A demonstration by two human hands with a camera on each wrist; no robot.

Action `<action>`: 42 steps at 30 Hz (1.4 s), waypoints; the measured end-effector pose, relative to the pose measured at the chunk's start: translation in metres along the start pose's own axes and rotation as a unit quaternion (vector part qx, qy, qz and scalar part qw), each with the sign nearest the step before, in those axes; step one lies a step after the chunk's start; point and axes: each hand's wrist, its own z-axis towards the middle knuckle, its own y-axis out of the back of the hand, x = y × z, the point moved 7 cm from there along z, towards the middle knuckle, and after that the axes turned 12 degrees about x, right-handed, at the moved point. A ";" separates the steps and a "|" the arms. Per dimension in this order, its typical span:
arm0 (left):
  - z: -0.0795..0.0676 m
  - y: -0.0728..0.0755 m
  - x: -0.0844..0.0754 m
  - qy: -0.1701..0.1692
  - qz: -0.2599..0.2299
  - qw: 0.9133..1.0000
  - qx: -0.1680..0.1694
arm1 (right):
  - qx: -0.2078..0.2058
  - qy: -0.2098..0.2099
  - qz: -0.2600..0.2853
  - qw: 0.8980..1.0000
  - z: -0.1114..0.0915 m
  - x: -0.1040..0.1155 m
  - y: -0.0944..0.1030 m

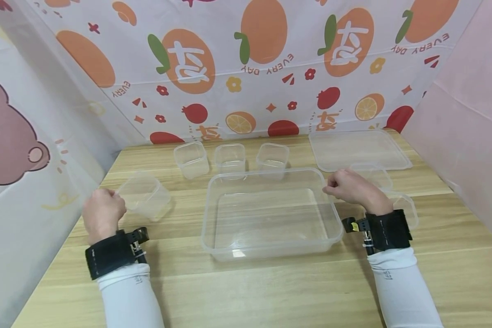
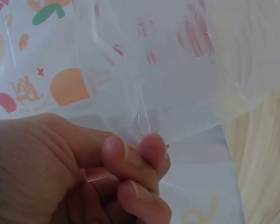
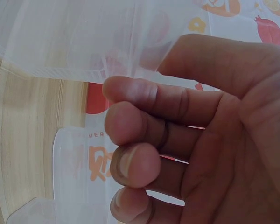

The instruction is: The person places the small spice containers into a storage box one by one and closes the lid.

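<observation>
My left hand (image 1: 102, 212) pinches the rim of a small clear plastic container (image 1: 149, 198), which is tilted at the left side of the table. In the left wrist view, thumb and fingertips meet at the container's rim (image 2: 144, 123). A large clear rectangular container (image 1: 270, 250) stands upright with its mouth up in the middle. On its right rim, my right hand (image 1: 354, 187) pinches between thumb and index finger; in the right wrist view, the other fingers curl below the container's wall (image 3: 46, 46).
Along the back stand a left small container (image 1: 192, 166), a middle one (image 1: 230, 159) and a right one (image 1: 273, 157). A large flat lid (image 1: 358, 150) lies at back right. Two small clear lids, one behind (image 1: 375, 175) and one nearer (image 1: 407, 209), lie by my right wrist.
</observation>
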 end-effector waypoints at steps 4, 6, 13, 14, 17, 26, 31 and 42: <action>-0.003 0.003 -0.004 0.007 -0.007 1.000 0.003 | 0.000 0.001 0.001 1.000 0.000 0.000 0.000; -0.004 0.004 -0.006 0.011 -0.013 1.000 0.004 | 0.000 -0.001 0.001 1.000 0.001 -0.001 0.000; -0.007 0.010 -0.013 0.002 -0.021 1.000 -0.006 | 0.004 -0.008 0.003 1.000 0.001 -0.002 -0.001; -0.007 0.010 -0.014 0.001 -0.020 1.000 -0.006 | 0.004 -0.007 0.004 1.000 0.001 -0.001 -0.001; -0.009 0.011 -0.017 -0.001 -0.022 1.000 -0.013 | 0.005 -0.007 0.003 1.000 0.001 -0.001 -0.001; -0.013 0.016 -0.030 -0.018 -0.028 0.999 -0.032 | 0.002 0.005 -0.002 1.000 0.001 0.000 0.000; -0.018 0.020 -0.039 -0.032 -0.027 0.998 -0.046 | 0.000 0.007 -0.002 1.000 0.000 0.000 0.000; -0.028 0.023 -0.063 -0.068 -0.023 0.995 -0.063 | 0.002 -0.002 -0.003 1.000 0.000 -0.001 0.000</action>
